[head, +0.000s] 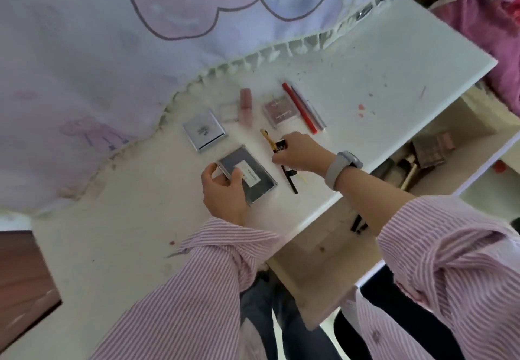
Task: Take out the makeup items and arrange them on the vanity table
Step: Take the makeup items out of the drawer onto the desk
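Makeup lies on the white vanity table (394, 58). My left hand (223, 191) grips the near left corner of a dark grey palette (253, 177) with a white label. My right hand (298, 153) pinches a small black item (281, 144) beside a gold-handled brush (267, 139), with a thin black pencil (291, 181) under it. Further back lie a silver square compact (204, 132), a small clear case (228, 112), a pink lip tube (245, 106), a pink blush case (277, 113), a red pencil (299, 108) and a silver pencil (309, 109).
A pale cloth with pink shapes (112, 50) hangs along the table's back edge. Below the table on the right, an open shelf (422, 160) holds eyeshadow palettes (433, 148). A brown wooden surface (22, 281) sits at the lower left. Pink bedding (489, 22) lies at the upper right.
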Demonstrator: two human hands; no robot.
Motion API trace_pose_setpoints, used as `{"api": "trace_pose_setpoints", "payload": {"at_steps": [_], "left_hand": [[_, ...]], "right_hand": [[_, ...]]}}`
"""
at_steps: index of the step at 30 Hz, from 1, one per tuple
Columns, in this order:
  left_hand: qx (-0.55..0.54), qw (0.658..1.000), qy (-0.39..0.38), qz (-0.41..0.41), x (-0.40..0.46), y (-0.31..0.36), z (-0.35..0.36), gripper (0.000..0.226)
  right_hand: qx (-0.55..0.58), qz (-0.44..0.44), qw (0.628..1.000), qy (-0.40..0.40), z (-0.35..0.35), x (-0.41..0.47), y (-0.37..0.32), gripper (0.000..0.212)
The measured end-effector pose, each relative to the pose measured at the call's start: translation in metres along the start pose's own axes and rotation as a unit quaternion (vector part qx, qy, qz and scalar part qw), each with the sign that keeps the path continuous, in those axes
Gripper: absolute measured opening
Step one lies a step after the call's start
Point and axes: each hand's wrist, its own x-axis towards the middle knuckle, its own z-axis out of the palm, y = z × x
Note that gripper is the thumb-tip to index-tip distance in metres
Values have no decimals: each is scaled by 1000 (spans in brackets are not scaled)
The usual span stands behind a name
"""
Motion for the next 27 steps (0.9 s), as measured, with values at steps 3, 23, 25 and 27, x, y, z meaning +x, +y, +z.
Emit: {"api": "trace_pose_setpoints", "payload": {"at_steps": [3, 23, 25, 27], "left_hand": [[39, 998, -15, 45, 4, 0, -3, 40], [230, 961, -59, 141, -9, -2, -3, 56], [232, 956, -58, 171, -15, 2, 2, 54], [230, 947, -74, 213, -25, 7, 9, 50]], "right_hand": [[-33, -13, 999, 13, 11, 7, -14, 22], [-43, -149, 986, 54, 11, -14, 17, 45], [-9, -146, 986, 74, 6, -22, 23, 42], [64, -134, 979, 141, -2, -34, 33, 35]]}}
